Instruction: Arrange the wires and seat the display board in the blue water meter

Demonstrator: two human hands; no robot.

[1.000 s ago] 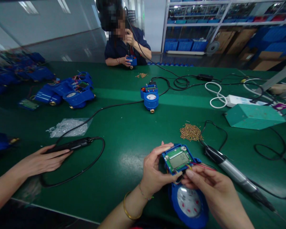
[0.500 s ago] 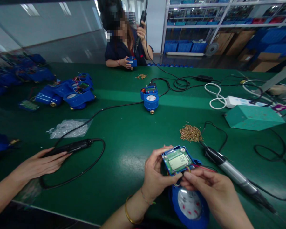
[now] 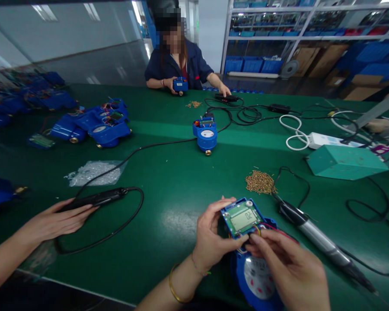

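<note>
My left hand [image 3: 210, 233] is wrapped around the upper housing of a blue water meter [image 3: 241, 285], thumb at its lower edge. In that housing sits a green circuit board with a lit-grey LCD [image 3: 243, 220] reading what looks like 0.2. My right hand [image 3: 288, 263] is closed in a pinch just below the display, by the thin coloured wires [image 3: 257, 231]. What lies between its fingertips looks like the wires and a small dark piece, partly hidden. The meter's round dial [image 3: 257, 276] faces up beneath, partly covered by my right hand.
An electric screwdriver [image 3: 320, 237] lies to the right, near a pile of brass screws [image 3: 260, 182]. A green block [image 3: 346, 162] stands behind. Another meter [image 3: 207, 136] sits mid-table. At left, a co-worker's hand [image 3: 65, 220] rests on a black screwdriver [image 3: 97, 199]. Another person [image 3: 194, 65] sits opposite.
The person opposite has lowered a raised black screwdriver onto the table. My hands stay nearly in place on the meter, the right one shifting slightly; the view moves a little.
</note>
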